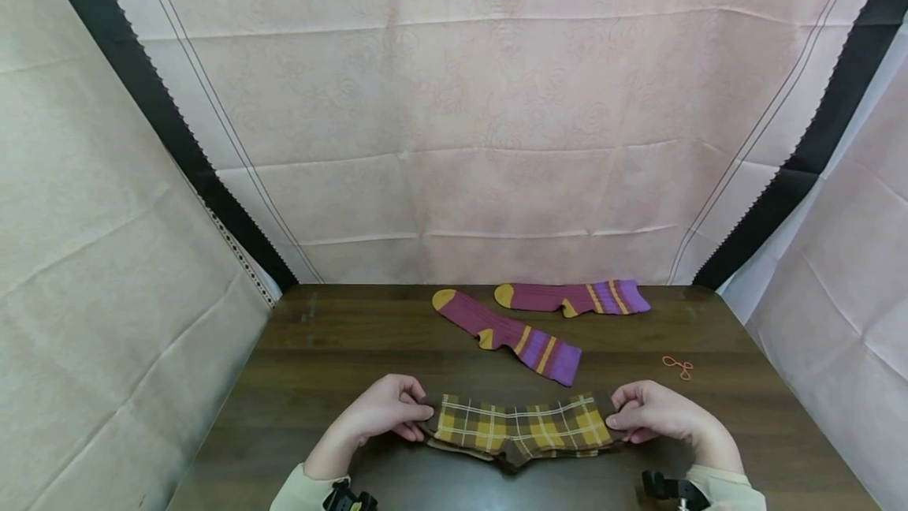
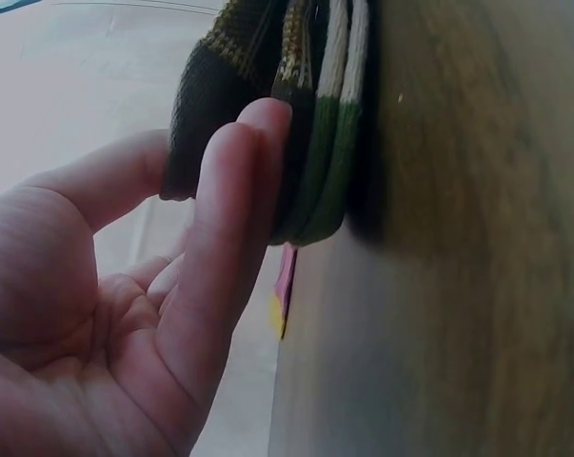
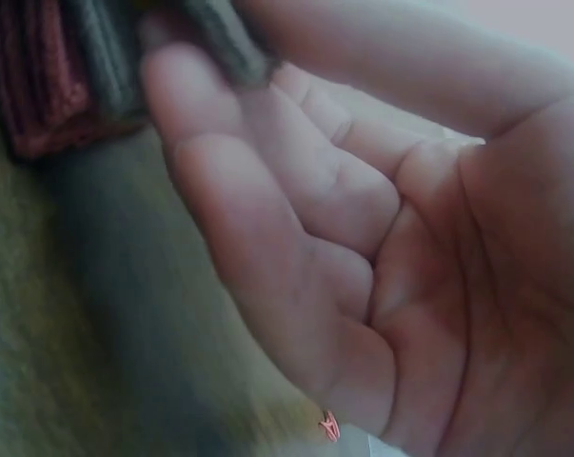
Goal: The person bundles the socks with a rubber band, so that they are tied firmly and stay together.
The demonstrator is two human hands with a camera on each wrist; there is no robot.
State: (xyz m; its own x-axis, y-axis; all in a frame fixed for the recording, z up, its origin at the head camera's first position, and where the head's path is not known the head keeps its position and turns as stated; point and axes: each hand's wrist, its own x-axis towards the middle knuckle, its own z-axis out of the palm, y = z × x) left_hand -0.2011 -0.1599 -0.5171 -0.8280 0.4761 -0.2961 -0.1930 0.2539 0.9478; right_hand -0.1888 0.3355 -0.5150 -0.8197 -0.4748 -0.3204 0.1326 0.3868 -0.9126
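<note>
A yellow-and-brown plaid sock point(image 1: 521, 426) lies sideways at the table's near side, on top of a stack of other socks. My left hand point(image 1: 390, 408) pinches its left end between thumb and fingers. At the opposite end, my right hand point(image 1: 660, 416) pinches the dark edge of the sock. The left wrist view shows another dark layer and green-and-white socks point(image 2: 332, 162) underneath. Reddish layers point(image 3: 49, 86) of the stack appear in the right wrist view, apart from the pinched edge. How many socks are stacked is hard to see.
Beyond the stack lie two purple socks with yellow toes, one slanted point(image 1: 507, 331) and one nearly level point(image 1: 553, 297) at the back edge. A small orange looped band point(image 1: 679, 367) lies to the right. Pale cloth walls point(image 1: 461, 140) surround the brown table point(image 1: 326, 337).
</note>
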